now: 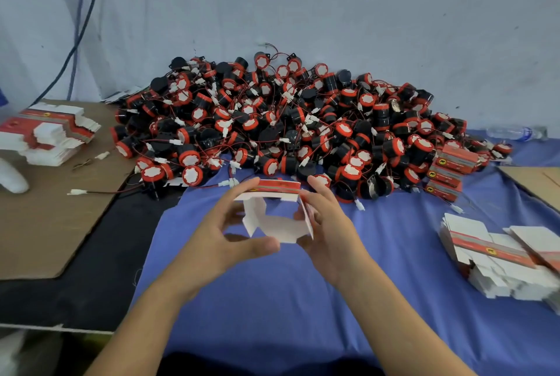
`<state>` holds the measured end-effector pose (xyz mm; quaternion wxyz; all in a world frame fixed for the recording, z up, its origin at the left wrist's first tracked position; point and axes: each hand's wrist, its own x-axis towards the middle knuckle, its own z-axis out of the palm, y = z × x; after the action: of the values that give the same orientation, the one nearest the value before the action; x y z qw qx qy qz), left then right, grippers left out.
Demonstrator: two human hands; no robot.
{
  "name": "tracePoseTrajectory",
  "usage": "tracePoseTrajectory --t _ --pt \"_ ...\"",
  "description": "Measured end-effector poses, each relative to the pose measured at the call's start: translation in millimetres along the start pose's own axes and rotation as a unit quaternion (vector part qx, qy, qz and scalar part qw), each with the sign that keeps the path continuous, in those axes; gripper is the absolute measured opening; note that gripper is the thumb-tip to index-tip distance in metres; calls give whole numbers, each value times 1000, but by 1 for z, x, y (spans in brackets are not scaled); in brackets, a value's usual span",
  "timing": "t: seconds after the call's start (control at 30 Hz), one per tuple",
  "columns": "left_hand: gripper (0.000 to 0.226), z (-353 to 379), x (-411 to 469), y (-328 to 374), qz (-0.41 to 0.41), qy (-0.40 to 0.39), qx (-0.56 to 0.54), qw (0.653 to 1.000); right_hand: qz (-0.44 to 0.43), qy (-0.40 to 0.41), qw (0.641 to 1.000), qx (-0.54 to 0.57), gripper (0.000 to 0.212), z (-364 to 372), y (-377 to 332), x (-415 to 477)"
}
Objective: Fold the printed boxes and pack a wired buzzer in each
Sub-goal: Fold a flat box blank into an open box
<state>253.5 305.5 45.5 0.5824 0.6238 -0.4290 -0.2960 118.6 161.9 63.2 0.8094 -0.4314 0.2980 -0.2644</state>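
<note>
One part-folded box [272, 224] is being gripped by L hand [224, 242] & R hand [330, 224]; txt on red band [277, 185] too blurred to read.

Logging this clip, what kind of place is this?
Likely a small hand-packing workstation: a heap of wired buzzers, stacks of flat printed boxes, and a few finished boxes beside it.

The head camera looks forward and down, close above the left hand [224, 236] and right hand [330, 224] gripping a white-and-red cardboard box [274, 221]; a black-and-red buzzer heap [288, 121] lies beyond the grip.
</note>
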Motion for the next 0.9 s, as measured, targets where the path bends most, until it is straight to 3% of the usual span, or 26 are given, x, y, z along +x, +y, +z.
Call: tracePoseTrajectory --t 0.1,0.2,0.33,0.5,0.67,0.9 --pt "100 10 1 -2 100 57 108 987 44 -8 999 30 26 6 7 -5" --pt "83 12 3 -1 124 82 114 982 44 -35 998 -3 21 7 12 -13" --pt "69 3 1 2 125 44 105 986 62 -67 994 -53 54 -3 -5 -17" --pt "68 -3 -2 9 130 0 125 984 99 -119 988 -25 73 -14 -21 -18" --pt "73 -11 -3 17 104 -9 137 985 98 -202 970 -96 50 -18 -28 -22" --pt "70 -9 -3 31 101 -16 146 984 72 -233 956 -164 41 -18 -37 -21"
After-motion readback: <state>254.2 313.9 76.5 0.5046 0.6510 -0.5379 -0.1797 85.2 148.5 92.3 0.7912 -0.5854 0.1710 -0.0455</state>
